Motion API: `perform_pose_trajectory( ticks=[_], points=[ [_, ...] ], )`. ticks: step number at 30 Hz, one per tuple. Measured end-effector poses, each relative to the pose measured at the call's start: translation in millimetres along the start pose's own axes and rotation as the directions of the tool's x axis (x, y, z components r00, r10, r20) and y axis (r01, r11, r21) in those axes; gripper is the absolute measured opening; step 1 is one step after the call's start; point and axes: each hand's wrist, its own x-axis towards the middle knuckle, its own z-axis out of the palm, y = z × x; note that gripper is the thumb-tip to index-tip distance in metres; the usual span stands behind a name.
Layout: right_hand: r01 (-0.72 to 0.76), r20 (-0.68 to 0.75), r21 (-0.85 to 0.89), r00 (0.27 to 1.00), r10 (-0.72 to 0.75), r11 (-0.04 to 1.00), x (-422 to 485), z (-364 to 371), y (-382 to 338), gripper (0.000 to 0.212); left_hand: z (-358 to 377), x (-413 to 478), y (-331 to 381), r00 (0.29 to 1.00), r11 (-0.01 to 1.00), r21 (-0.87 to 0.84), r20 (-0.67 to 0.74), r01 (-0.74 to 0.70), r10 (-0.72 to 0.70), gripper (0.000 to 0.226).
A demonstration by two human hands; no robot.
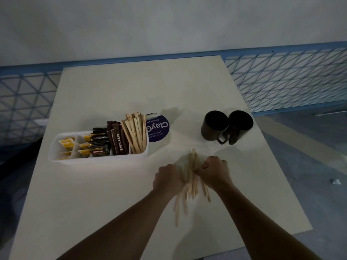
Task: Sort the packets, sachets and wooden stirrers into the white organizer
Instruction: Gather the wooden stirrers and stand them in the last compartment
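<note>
Wooden stirrers [189, 182] lie bunched on the bench [105, 194], long axis running away from me; my left hand [166, 178] and right hand [214, 170] close on them from both sides. Farther left, the white organizer [97, 158] holds upright stirrers, packets and sachets.

Pale, matt wooden stirrers [191, 177] lay on a smooth, matt cream table [116, 194]; the white organizer [97, 159] looked like translucent plastic; two dark mugs [226, 126] appeared glossy.
</note>
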Motion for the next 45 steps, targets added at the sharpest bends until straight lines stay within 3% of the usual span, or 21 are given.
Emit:
perform_pose_trajectory(
  ticks=[6, 11, 14, 22, 26, 32, 35, 42, 45],
  points=[
    [0.028, 0.035, 0.018, 0.999, -0.029, 0.999, -1, 5, 1, 0.035, 7, -1, 8, 0.998, 0.995, -0.096, -0.061, -0.033, 0.027, 0.026],
    [0.022, 0.041, 0.073, 0.999, -0.025, 0.997, 2, 7, 4, 0.016, 9, -2, 15, 0.994, 0.993, -0.11, -0.101, -0.043, 0.032, 0.018],
    [0.052, 0.049, 0.059, 0.997, -0.055, 0.997, 2, 7, 7, 0.017, 7, -1, 16, 0.995, 0.994, -0.097, -0.091, -0.052, 0.043, 0.018],
    [0.121, -0.021, 0.012, 0.992, -0.121, 0.993, 5, 8, 13, 0.035, 0, 7, 11, 0.988, 0.99, -0.109, -0.138, -0.09, 0.074, 0.01],
    [0.062, -0.03, -0.002, 0.998, -0.062, 0.998, 3, 10, 12, 0.034, -1, 8, 7, 0.987, 0.99, -0.1, -0.131, -0.103, 0.089, 0.007],
    [-0.05, -0.058, -0.04, 0.997, 0.048, 0.998, -2, 24, -1, 0.061, -6, 8, 6, 0.98, 0.986, -0.13, -0.179, -0.106, 0.082, 0.009],
    [-0.09, -0.056, -0.065, 0.995, 0.086, 0.994, -4, 26, -7, 0.064, -12, 8, 4, 0.981, 0.979, -0.165, -0.176, -0.116, 0.086, 0.013],
    [-0.075, -0.042, 0.022, 0.996, 0.076, 0.997, 0, 21, -12, 0.035, -21, 5, -6, 0.998, 0.997, -0.063, -0.063, -0.032, 0.028, 0.007],
    [-0.085, 0.003, -0.02, 0.996, 0.085, 0.996, 1, 15, -13, 0.011, -19, 3, -11, 1.0, 0.999, -0.035, -0.018, -0.009, 0.009, 0.014]
  ],
)
